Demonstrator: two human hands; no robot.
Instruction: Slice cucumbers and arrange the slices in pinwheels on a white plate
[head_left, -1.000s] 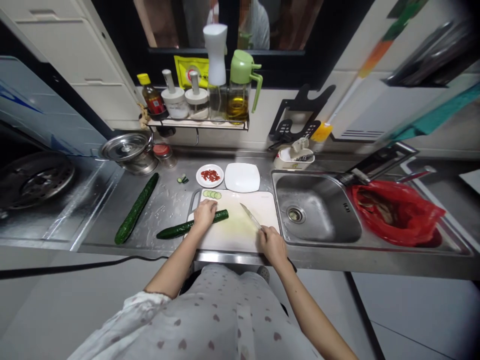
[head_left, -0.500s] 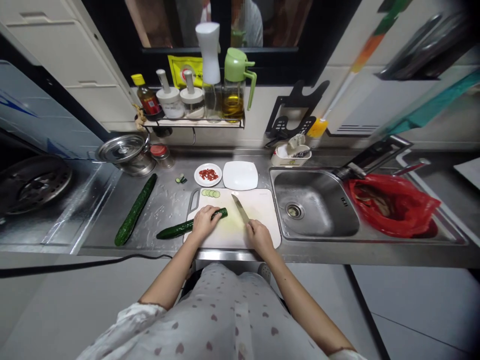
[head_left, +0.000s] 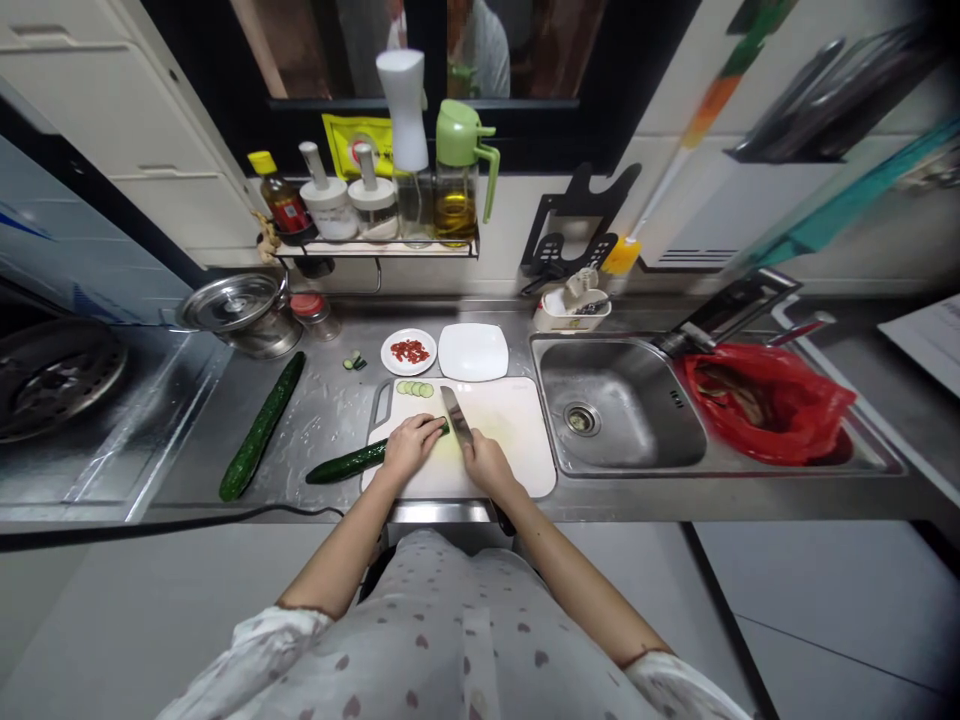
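Note:
A white cutting board (head_left: 510,420) lies on the steel counter in front of me. Across its left edge rests a dark green cucumber (head_left: 346,464), and my left hand (head_left: 410,444) is curled over its right end, pressing it down. My right hand (head_left: 487,466) grips the handle of a knife (head_left: 455,415), whose blade stands at the cucumber's cut end, right by my left fingertips. Several cucumber slices (head_left: 415,389) lie in a row at the board's far left edge.
A second whole cucumber (head_left: 261,428) lies on the counter to the left. Behind the board are a small plate of red chilli (head_left: 409,351) and a square white plate (head_left: 473,351). A sink (head_left: 615,405) sits to the right, with a red plastic bag (head_left: 765,400) beyond it. A lidded pot (head_left: 236,308) stands at the back left.
My right hand has carried the knife leftwards across the board, from its right part to the cucumber's cut end. My left hand has stayed on the cucumber.

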